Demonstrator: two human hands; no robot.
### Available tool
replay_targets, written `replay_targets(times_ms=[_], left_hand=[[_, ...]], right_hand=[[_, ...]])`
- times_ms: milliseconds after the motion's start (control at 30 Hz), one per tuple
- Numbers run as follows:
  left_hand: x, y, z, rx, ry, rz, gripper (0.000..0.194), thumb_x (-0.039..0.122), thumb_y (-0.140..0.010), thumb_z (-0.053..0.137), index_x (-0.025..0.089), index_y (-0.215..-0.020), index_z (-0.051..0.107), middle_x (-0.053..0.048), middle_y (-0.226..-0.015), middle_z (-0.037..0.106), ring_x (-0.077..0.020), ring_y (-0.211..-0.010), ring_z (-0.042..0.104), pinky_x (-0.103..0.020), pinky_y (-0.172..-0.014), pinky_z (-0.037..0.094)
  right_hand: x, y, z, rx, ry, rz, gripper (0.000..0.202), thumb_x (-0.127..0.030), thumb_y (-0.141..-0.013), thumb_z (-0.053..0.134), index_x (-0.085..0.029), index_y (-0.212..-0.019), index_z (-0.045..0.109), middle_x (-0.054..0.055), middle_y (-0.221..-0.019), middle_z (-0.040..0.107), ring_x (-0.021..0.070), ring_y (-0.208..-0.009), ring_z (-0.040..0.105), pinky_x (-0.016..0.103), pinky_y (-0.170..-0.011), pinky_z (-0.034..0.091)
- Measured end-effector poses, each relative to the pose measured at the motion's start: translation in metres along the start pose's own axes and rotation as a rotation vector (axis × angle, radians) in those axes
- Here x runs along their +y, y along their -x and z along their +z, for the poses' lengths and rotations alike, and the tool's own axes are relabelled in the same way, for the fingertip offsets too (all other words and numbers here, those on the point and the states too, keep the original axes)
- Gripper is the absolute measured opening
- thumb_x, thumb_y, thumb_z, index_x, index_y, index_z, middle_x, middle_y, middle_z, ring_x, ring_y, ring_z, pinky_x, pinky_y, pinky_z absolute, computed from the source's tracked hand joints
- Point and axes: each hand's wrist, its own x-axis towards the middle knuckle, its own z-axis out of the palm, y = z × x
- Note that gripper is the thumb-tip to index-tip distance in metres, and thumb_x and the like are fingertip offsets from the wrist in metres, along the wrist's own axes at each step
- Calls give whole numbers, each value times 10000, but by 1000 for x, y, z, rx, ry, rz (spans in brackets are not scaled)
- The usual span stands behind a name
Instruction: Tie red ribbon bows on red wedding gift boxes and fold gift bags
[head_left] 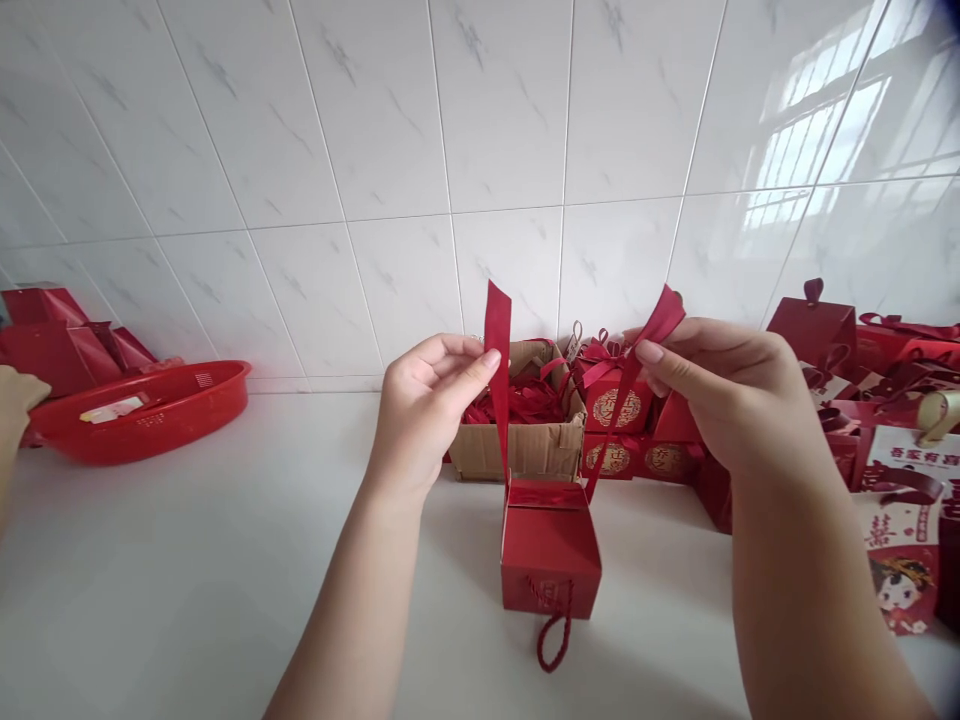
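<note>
A small red gift box stands on the white table between my forearms, a twisted cord loop hanging from its near side. A dark red ribbon runs through the top of the box, and its two ends rise in a V. My left hand pinches one end between thumb and fingers, with the tip sticking up above. The other end is pinched by my right hand, its tip angled up to the right. Both hands are above and beyond the box, not touching it.
Behind the box is a cardboard carton of red ribbons. Red gift boxes with gold emblems are stacked beside it, and printed gift bags stand at right. A red plastic basket sits at left, near another person's hand. White tiled wall behind.
</note>
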Motion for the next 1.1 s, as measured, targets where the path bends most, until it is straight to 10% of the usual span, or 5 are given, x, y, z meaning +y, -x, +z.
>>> replay_targets(times_ms=[500, 1100], left_hand=[[1, 2, 11, 19, 180, 94, 208, 168, -774, 671, 196, -720, 473, 13, -718, 649, -152, -752, 675, -305, -803, 512], [6, 2, 11, -52, 337, -73, 93, 100, -720, 645, 163, -762, 590, 19, -697, 495, -68, -618, 435, -186, -552, 356]], right_hand=[[1, 1, 8, 91, 37, -19, 43, -288, -755, 742, -287, -797, 745, -17, -751, 714, 162, -721, 682, 291, -636, 587], [0, 1, 9, 103, 57, -21, 25, -298, -748, 746, -281, -767, 741, -13, -713, 702, 163, -678, 671, 300, -598, 579]])
